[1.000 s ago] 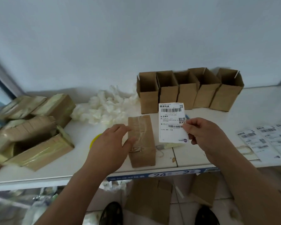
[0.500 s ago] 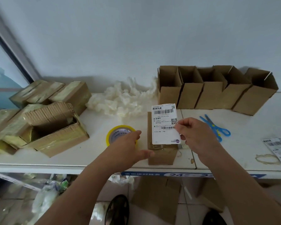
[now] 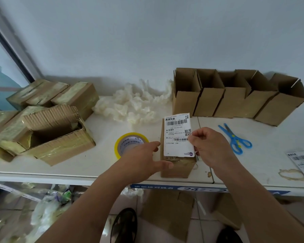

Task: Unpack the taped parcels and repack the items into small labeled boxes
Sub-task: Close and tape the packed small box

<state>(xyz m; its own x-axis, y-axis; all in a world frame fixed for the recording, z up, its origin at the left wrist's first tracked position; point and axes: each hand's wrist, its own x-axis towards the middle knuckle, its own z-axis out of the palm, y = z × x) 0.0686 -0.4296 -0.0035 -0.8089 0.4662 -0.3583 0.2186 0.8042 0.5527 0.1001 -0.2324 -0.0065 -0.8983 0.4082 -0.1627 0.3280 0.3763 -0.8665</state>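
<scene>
A small taped cardboard box (image 3: pixel 177 168) lies on the white shelf (image 3: pixel 102 163) near its front edge. My right hand (image 3: pixel 211 148) pinches a white shipping label (image 3: pixel 177 135) by its right edge and holds it just above the box. My left hand (image 3: pixel 144 160) lies against the box's left side, fingers straight and thumb at its near corner. Several taped parcels (image 3: pixel 47 95) are piled at the left, one of them an opened carton (image 3: pixel 60 137). Several small open boxes (image 3: pixel 235 95) stand in a row at the back right.
A yellow tape roll (image 3: pixel 125 142) lies just left of the box, partly behind my left hand. Blue scissors (image 3: pixel 234 139) lie to the right, more labels (image 3: pixel 302 160) at the far right. White packing wrap (image 3: pixel 135 104) is heaped by the wall. Flattened cardboard (image 3: pixel 167 213) lies on the floor.
The view has swung left and drawn closer. My left hand has slid from the box's top to its left side. The label has come down closer over the box.
</scene>
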